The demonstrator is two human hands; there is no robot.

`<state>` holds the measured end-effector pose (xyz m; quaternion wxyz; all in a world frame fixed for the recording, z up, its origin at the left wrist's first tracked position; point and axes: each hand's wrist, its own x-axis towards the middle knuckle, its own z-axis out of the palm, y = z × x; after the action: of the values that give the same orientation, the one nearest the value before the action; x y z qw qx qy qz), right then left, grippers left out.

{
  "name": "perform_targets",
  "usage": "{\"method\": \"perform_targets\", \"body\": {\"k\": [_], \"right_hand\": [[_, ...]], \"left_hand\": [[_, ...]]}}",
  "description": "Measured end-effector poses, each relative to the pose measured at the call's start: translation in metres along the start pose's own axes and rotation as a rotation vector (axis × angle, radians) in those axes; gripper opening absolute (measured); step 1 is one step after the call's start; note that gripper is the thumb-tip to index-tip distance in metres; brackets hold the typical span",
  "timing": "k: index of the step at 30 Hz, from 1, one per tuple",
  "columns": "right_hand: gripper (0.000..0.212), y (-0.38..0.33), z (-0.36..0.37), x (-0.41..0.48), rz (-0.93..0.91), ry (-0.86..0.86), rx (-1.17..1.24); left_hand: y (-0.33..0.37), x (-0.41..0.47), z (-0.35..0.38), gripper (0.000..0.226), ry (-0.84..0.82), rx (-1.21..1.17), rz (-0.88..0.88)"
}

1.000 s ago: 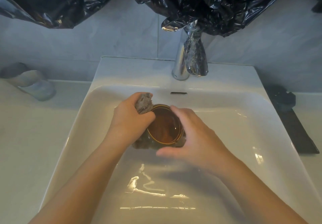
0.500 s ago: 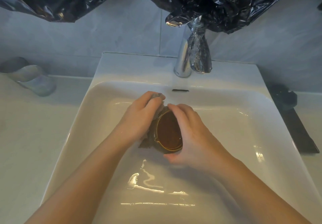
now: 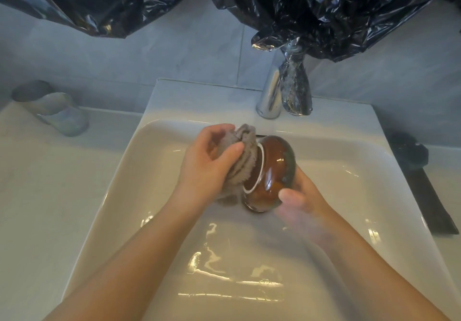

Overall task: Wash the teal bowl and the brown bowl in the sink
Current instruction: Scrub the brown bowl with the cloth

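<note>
**Brown bowl (image 3: 272,171) tipped on its side over the sink (image 3: 374,196)**

The left hand (image 3: 202,166) has its grip closed round a grey cloth (image 3: 245,156), pressed against the bowl's rim. The right hand (image 3: 301,196), blurred, grips the bowl from beneath. The bowl's mouth faces left, near the sink's back edge.
</note>
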<state>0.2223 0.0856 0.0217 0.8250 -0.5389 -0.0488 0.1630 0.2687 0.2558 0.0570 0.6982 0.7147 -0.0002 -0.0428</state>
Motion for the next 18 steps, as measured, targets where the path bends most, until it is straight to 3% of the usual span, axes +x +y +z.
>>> {"method": "perform_targets", "body": {"k": [3,7,9,13,18], "right_hand": [[0.095,-0.004,0.005,0.002,0.047,-0.159,0.061],[0.106,-0.002,0.001,0.002,0.131,-0.136,0.088],[0.108,0.000,-0.001,0.000,0.142,-0.115,0.056],[0.113,-0.002,-0.001,-0.001,0.166,-0.080,0.016],[0.112,-0.001,0.000,-0.002,0.157,-0.051,0.030]], "left_hand": [[0.000,-0.006,0.002,0.030,-0.005,0.011,0.118],[0.003,-0.011,-0.001,0.035,-0.161,0.108,0.437],[0.000,-0.009,0.001,0.036,-0.241,0.127,0.400],[-0.004,-0.004,0.002,0.036,-0.266,0.029,0.161],[-0.007,-0.003,0.000,0.034,-0.233,0.220,0.224]]}}
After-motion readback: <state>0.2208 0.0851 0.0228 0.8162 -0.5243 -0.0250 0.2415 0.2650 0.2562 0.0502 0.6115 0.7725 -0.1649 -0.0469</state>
